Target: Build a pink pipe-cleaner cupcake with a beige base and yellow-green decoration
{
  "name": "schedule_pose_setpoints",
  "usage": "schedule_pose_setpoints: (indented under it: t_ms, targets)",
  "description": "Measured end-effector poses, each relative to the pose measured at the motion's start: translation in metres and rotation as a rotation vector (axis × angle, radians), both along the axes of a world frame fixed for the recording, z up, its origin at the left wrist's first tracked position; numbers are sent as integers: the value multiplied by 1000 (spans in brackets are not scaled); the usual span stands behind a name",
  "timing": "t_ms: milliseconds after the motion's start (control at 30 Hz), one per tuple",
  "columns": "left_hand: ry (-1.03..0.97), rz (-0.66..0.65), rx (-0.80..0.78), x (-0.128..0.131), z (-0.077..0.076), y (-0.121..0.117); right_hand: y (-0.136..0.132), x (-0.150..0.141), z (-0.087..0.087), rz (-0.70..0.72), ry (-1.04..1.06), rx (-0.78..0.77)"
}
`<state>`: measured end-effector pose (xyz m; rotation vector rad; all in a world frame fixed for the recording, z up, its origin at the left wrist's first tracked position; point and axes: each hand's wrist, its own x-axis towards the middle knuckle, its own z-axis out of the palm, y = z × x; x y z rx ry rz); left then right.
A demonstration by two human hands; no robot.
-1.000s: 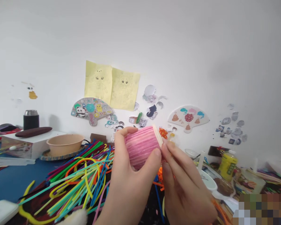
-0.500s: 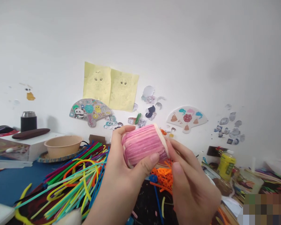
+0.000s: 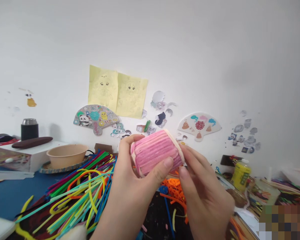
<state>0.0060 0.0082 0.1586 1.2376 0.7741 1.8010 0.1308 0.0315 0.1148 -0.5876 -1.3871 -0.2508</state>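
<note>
- Pink pipe-cleaner cylinder (image 3: 153, 153), raised above the bench (image 3: 7, 191), lying tilted in my left hand (image 3: 132, 186), which grips it.
- My right hand (image 3: 207, 196): fingertips at the cream rim (image 3: 174, 144); whether they pinch it, I cannot tell.
- Risk: a hard squeeze could dent the cylinder's side; a sharp tug could loosen the rim.
- Surroundings: loose pipe cleaners (image 3: 76, 193) at left and orange pieces (image 3: 173, 190) below crowd the bench; yellow bottle (image 3: 241, 175) well apart.
</note>
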Motion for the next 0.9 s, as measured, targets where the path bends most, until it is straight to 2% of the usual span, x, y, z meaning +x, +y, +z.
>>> schedule_pose_setpoints:
  t_ms: [200, 467, 567, 733, 900]
  targets:
    - [17, 50, -24, 4, 2, -5, 3, 4, 1, -94, -117, 55]
    - [38, 33, -2, 7, 1, -8, 4, 12, 1, -183, -240, 167]
    - [70, 42, -2, 6, 0, -6, 3, 11, 1, -153, -229, 159]
    - [1, -16, 33, 4, -3, 3, 5, 6, 2, -33, -130, 104]
    - [-14, 49, -5, 4, -5, 7, 8, 0, -1, -16, -119, 171]
